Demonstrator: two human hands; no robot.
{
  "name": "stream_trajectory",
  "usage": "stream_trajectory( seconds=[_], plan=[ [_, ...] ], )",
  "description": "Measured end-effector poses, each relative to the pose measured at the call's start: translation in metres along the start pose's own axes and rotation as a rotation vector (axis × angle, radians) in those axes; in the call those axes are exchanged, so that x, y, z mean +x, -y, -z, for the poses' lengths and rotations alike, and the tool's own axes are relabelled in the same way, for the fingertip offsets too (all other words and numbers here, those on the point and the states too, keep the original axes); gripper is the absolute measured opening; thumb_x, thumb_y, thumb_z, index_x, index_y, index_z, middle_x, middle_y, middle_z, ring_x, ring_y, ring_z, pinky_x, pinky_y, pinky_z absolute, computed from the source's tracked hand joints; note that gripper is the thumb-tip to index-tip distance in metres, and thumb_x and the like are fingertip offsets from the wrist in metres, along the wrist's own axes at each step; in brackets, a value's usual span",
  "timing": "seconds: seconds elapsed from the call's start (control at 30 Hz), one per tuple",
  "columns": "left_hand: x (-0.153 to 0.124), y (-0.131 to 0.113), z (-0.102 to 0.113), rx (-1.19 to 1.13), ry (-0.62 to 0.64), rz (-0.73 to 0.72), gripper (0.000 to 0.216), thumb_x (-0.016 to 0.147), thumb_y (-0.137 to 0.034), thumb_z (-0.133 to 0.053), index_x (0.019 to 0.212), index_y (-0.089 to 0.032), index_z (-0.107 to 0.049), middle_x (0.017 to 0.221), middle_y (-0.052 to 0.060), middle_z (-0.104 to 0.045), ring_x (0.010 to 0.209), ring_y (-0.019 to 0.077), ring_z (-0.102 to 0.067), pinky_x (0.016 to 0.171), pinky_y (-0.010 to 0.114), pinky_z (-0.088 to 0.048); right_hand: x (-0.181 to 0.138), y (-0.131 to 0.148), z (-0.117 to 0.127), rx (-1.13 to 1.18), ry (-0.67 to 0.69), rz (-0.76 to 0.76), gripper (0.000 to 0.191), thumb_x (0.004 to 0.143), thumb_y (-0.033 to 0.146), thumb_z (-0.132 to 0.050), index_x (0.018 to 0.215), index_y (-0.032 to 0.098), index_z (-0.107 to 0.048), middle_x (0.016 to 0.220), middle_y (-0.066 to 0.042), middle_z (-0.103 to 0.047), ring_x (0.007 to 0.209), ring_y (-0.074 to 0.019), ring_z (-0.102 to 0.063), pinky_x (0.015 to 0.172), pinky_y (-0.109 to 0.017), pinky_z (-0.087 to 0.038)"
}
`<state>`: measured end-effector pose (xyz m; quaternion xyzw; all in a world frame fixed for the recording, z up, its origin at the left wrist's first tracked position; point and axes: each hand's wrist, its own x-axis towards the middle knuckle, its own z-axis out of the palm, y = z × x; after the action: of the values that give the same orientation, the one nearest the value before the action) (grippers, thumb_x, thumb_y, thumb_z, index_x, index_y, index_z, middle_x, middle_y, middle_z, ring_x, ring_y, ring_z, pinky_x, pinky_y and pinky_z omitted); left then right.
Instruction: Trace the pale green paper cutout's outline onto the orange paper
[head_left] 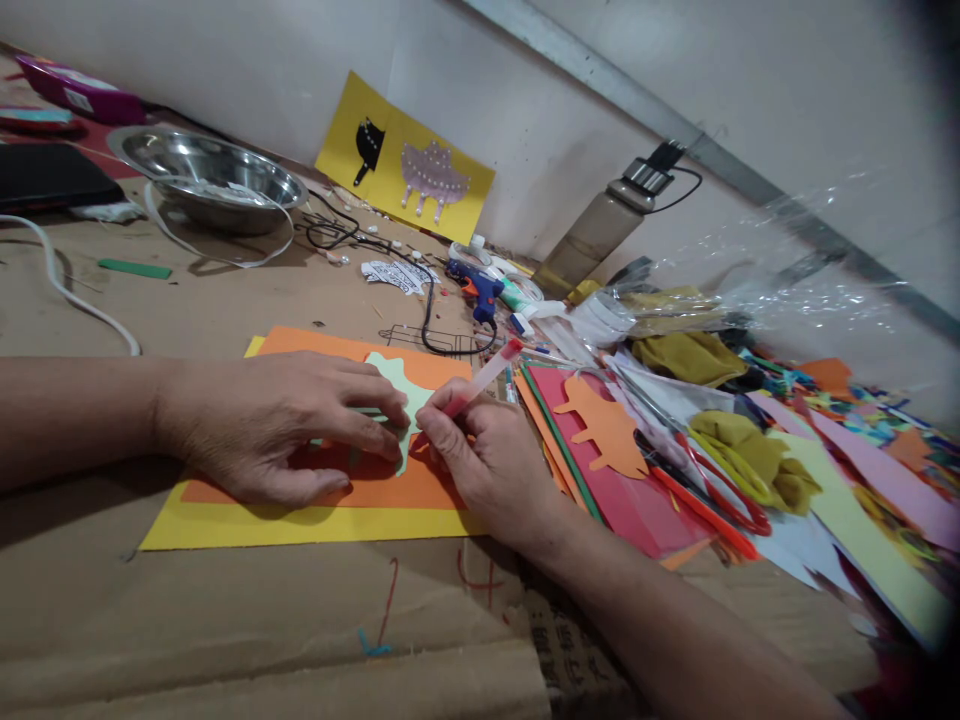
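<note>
A pale green cutout (397,392) lies on an orange sheet (375,485) atop yellow paper (300,525). The left hand (277,425) presses it flat, fingers spread; the right hand (487,455) pinches a red-capped pen (484,378) at its edge. A clean outline likely depends on firm pressure and the tip hugging the edge. Red-handled scissors (731,492) lie to the right.

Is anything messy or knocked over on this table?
Yes, the right side is messy: coloured paper sheets, a mustard cloth and clear plastic wrap lie heaped together. Nothing looks spilled. The middle is tidy: the left hand presses a green cutout on the orange sheet, and the right hand holds a red pen.
</note>
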<state>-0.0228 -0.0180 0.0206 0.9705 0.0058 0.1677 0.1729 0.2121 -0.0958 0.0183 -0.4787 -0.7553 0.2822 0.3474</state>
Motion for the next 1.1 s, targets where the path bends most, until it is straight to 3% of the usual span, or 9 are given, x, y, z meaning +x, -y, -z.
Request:
stream_trajectory(
  seconds=[1.1],
  plan=[
    [0.0025,-0.0003,0.0,-0.018,0.024,0.008,0.032,0.088,-0.016,-0.059,0.116,-0.024,-0.071,0.132,0.014,-0.072,0.109,0.0268,-0.074,0.095,0.034,-0.06,0.0028,-0.0057,-0.0021,-0.036,-0.024,-0.032,0.032,0.104,0.04,-0.053,0.077,0.024,-0.055,0.073,-0.001,-0.067,0.065,-0.0156,-0.063,0.065,-0.028,-0.048]
  ],
)
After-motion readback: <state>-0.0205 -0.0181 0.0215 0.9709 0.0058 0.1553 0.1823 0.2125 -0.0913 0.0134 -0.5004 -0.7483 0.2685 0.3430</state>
